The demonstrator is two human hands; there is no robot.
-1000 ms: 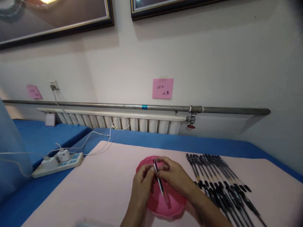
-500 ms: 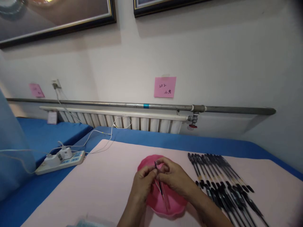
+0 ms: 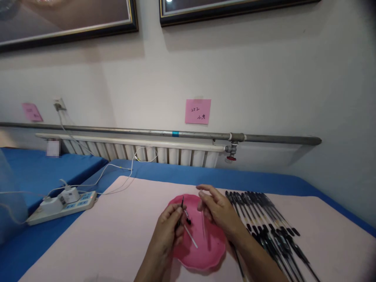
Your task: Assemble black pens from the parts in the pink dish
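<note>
My left hand (image 3: 172, 223) is closed in a pinch around a slim dark pen part (image 3: 182, 201), whose narrow end points up; the fingers hide the rest. To its right, my right hand (image 3: 213, 207) pinches a thin clear tube (image 3: 203, 227) that hangs down over the pink scalloped plate (image 3: 202, 260). A whitish thin stick (image 3: 191, 237) lies in the plate below my left fingers. A small black-ended clear piece (image 3: 188, 219) is close beside those fingers; I cannot tell whether it is held or lying there.
Right of the plate, black-capped pens (image 3: 249, 207) lie in a slanted row, with more dark pens (image 3: 279, 244) nearer me. A power strip (image 3: 84, 201) with chargers and white cables sits at the left on the blue surface. A radiator (image 3: 173, 154) stands along the wall.
My hands have moved apart: the left holds the dark pen part, the right the clear tube. The whitish stick and black-ended piece now show more plainly. The camera view has shifted slightly.
</note>
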